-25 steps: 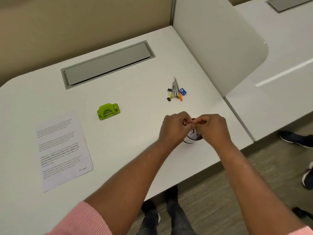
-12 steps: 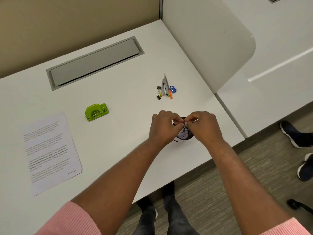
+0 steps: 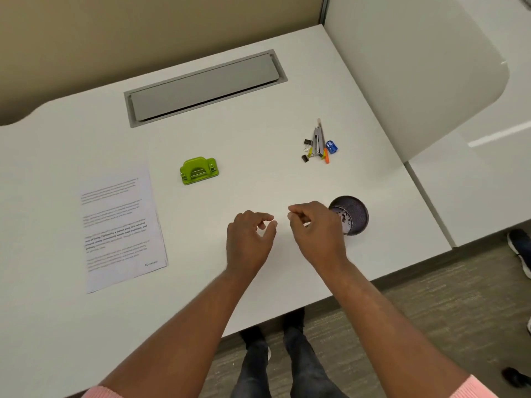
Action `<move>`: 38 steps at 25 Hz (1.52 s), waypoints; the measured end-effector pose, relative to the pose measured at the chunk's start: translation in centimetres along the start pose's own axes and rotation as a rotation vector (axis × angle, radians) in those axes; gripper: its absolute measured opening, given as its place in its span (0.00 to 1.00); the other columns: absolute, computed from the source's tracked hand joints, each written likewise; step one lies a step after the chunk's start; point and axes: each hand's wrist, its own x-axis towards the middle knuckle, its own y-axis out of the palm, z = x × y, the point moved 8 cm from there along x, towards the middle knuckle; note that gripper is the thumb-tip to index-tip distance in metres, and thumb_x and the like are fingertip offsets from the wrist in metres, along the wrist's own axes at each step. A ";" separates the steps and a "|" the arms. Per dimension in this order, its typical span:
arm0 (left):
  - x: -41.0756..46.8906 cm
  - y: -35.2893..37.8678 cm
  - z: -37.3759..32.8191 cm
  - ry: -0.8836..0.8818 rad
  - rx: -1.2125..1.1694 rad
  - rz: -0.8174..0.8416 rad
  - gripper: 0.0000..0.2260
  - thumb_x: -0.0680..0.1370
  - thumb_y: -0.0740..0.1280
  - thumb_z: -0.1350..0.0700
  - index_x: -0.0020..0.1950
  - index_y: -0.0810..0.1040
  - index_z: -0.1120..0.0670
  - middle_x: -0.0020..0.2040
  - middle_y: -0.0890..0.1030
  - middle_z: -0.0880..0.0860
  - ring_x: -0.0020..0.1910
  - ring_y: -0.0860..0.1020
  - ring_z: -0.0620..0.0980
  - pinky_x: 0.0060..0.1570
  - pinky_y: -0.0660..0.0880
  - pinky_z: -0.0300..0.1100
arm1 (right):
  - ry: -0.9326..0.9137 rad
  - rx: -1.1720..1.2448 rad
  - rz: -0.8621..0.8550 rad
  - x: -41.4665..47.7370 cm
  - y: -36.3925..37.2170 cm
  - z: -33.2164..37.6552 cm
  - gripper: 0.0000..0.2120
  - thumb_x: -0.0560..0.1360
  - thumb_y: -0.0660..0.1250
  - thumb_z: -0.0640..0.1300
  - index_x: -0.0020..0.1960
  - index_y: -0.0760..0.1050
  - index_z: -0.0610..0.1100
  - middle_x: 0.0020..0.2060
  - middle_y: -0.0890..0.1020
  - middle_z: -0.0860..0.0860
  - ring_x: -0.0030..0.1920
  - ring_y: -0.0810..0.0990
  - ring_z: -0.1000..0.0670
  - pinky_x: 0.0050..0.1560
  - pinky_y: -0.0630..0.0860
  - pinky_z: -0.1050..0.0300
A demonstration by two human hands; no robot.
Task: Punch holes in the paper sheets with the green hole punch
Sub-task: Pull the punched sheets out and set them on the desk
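The green hole punch (image 3: 198,170) stands on the white desk (image 3: 258,116), left of centre. A stack of printed paper sheets (image 3: 122,225) lies flat to its lower left. My left hand (image 3: 248,242) hovers over the desk's middle front, fingers curled and slightly apart, holding nothing visible. My right hand (image 3: 316,234) is just to its right, thumb and fingers pinched together, beside a dark mesh cup (image 3: 352,215); I cannot see anything in the pinch. Neither hand touches the punch or the sheets.
The mesh cup holds paper bits near the desk's front right. A small pile of binder clips, a stapler, a pen and a blue sharpener (image 3: 319,143) lies behind it. A grey cable hatch (image 3: 204,87) sits at the back. A white divider panel (image 3: 416,67) stands on the right.
My hands were joined together over the mesh cup. They have since separated and shifted left off the cup, which is now uncovered.
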 end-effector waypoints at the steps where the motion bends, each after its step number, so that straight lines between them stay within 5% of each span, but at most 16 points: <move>1: -0.6 -1.1 2.3 -0.046 0.042 -0.026 0.06 0.76 0.72 0.50 0.52 0.83 0.46 0.42 0.79 0.44 0.46 0.77 0.46 0.51 0.75 0.50 | 0.013 -0.014 0.074 -0.7 2.2 -0.3 0.09 0.76 0.70 0.41 0.55 0.83 0.44 0.46 0.83 0.51 0.44 0.81 0.55 0.48 0.79 0.58; 5: -3.1 -4.7 10.4 -0.247 0.347 -0.077 0.19 0.79 0.68 0.47 0.68 0.77 0.53 0.61 0.79 0.53 0.63 0.75 0.55 0.62 0.70 0.52 | -0.046 -0.327 0.502 -4.3 11.5 -1.7 0.22 0.79 0.61 0.41 0.73 0.71 0.48 0.56 0.77 0.50 0.55 0.77 0.49 0.51 0.77 0.51; 9: -5.3 -3.7 13.4 -0.216 0.520 0.137 0.34 0.83 0.52 0.37 0.82 0.51 0.57 0.83 0.50 0.54 0.82 0.47 0.53 0.79 0.46 0.51 | -0.150 -0.531 0.398 -5.7 13.3 -1.2 0.30 0.75 0.63 0.41 0.76 0.65 0.44 0.64 0.74 0.47 0.62 0.74 0.45 0.56 0.73 0.53; 12: -5.8 -1.8 13.5 -0.199 0.498 0.232 0.39 0.81 0.45 0.32 0.82 0.40 0.57 0.82 0.38 0.55 0.81 0.37 0.52 0.80 0.40 0.51 | -0.049 -0.568 0.270 -6.5 11.8 -3.1 0.33 0.80 0.58 0.52 0.80 0.54 0.40 0.79 0.57 0.42 0.79 0.56 0.43 0.77 0.58 0.46; 15: -5.5 -0.1 12.6 -0.143 0.493 0.268 0.40 0.80 0.43 0.31 0.81 0.36 0.57 0.81 0.35 0.55 0.80 0.33 0.51 0.79 0.38 0.50 | 0.117 -0.607 0.235 -7.4 10.1 -6.3 0.38 0.82 0.52 0.59 0.80 0.44 0.36 0.80 0.45 0.40 0.80 0.43 0.43 0.79 0.48 0.43; 18: -5.2 1.6 11.5 -0.006 0.511 0.326 0.37 0.82 0.43 0.34 0.81 0.37 0.56 0.82 0.36 0.54 0.80 0.33 0.50 0.79 0.37 0.50 | 0.171 -0.673 0.289 -7.5 10.6 -7.2 0.37 0.83 0.46 0.60 0.80 0.42 0.35 0.80 0.43 0.38 0.80 0.40 0.43 0.79 0.46 0.41; 21: -5.6 2.9 10.4 0.175 0.525 0.378 0.32 0.84 0.44 0.38 0.82 0.41 0.55 0.83 0.40 0.52 0.81 0.36 0.48 0.80 0.43 0.51 | -0.007 -0.638 0.385 -7.6 13.2 -5.2 0.34 0.83 0.45 0.57 0.80 0.41 0.37 0.80 0.42 0.41 0.80 0.38 0.46 0.79 0.44 0.42; 30: -5.7 2.0 11.0 0.118 0.531 0.368 0.32 0.84 0.43 0.39 0.81 0.37 0.55 0.82 0.36 0.52 0.80 0.34 0.48 0.79 0.38 0.49 | 0.085 -0.633 0.278 -6.5 9.0 -7.9 0.34 0.83 0.47 0.55 0.80 0.43 0.35 0.80 0.44 0.40 0.80 0.41 0.44 0.79 0.48 0.42; 38: -5.5 1.3 10.9 0.085 0.501 0.351 0.29 0.85 0.44 0.45 0.82 0.39 0.55 0.82 0.38 0.52 0.80 0.35 0.47 0.80 0.39 0.48 | -0.189 -0.393 0.397 -6.9 14.2 -2.5 0.31 0.83 0.49 0.51 0.81 0.44 0.38 0.81 0.44 0.44 0.80 0.40 0.49 0.80 0.44 0.51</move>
